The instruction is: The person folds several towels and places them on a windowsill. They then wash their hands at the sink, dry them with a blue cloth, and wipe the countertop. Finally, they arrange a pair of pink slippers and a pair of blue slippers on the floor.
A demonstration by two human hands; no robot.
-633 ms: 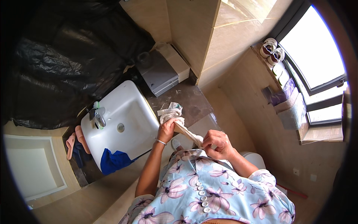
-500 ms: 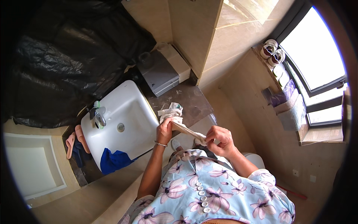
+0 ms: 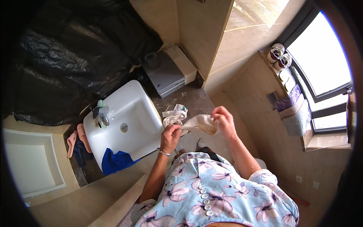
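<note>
A limp off-white, sock-shaped cloth (image 3: 200, 123) hangs stretched between my two hands, in front of the counter edge. My left hand (image 3: 170, 138) pinches its left end, close to the right rim of the sink. At the other end, my right hand (image 3: 224, 122) is raised a little higher with its fingers closed on the fabric. Just beyond my left hand, a crumpled white cloth (image 3: 176, 112) with a small green patch lies on the dark counter (image 3: 196, 98).
The white sink (image 3: 141, 109) has a metal faucet (image 3: 101, 116) on its left, and a blue cloth (image 3: 115, 160) drapes over its near rim. Pink slippers (image 3: 82, 135) lie beyond the faucet. A grey box (image 3: 166, 75) stands behind. Shoes (image 3: 279, 56) and towels (image 3: 295, 119) line the window ledge.
My right hand has risen and moved slightly away from me. The cloth, narrow and twisted before, now spreads wider. My left hand has shifted slightly right and nearer my body.
</note>
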